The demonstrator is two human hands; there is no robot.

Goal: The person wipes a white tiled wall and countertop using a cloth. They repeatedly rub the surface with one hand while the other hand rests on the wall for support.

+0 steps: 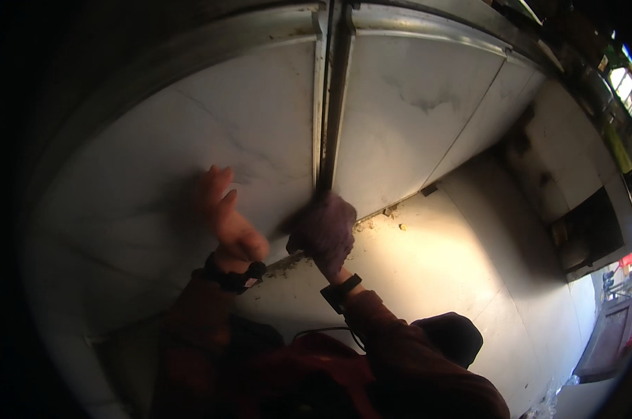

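My left hand (pixel 225 216) is bare, its fingers apart and resting against or close to the left white marbled panel (pixel 260 105). It holds nothing. My right hand is bunched around a crumpled purplish-grey cloth (pixel 324 227), which hides the fingers. That cloth is at the foot of the dark upright metal post (pixel 328 140) between two panels, where they meet the pale floor slab (pixel 427 272). Dark bands circle both wrists. Brown crumbs and grime (pixel 288 265) lie along the bottom seam near the cloth.
The right white panel (pixel 413 105) bears a grey stain. Metal rails (pixel 427 31) cap both panels. Small bits of debris (pixel 402 227) lie on the slab. A dark square opening (pixel 588 230) is in the far right wall. Bright light falls across the slab's middle.
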